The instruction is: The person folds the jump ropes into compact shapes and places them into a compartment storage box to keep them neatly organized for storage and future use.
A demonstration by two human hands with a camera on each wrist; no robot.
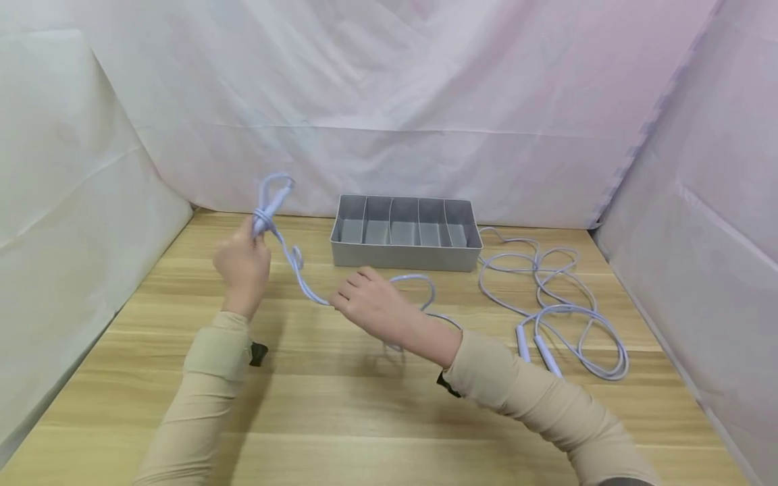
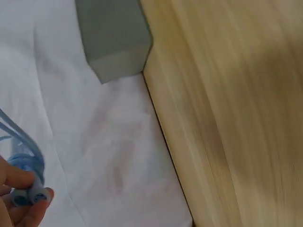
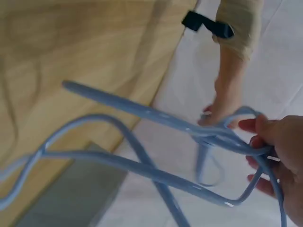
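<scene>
My left hand (image 1: 243, 266) grips the two handles of a light blue jump rope (image 1: 269, 212), held up above the table at the left. Cord is wound around these handles, and a loop stands out past their far end. In the left wrist view the handle ends (image 2: 38, 195) show between thumb and fingers. From there the cord sags across to my right hand (image 1: 372, 300), which pinches it in front of the grey box. Loose loops of cord (image 3: 161, 175) hang from the right fingers in the right wrist view.
A grey box (image 1: 407, 256) with several compartments stands at the back middle of the wooden table (image 1: 340, 418). To its right lies a second light blue jump rope (image 1: 565, 308) in loose loops, its two handles toward my right sleeve. White cloth walls (image 1: 389, 101) border the back and sides.
</scene>
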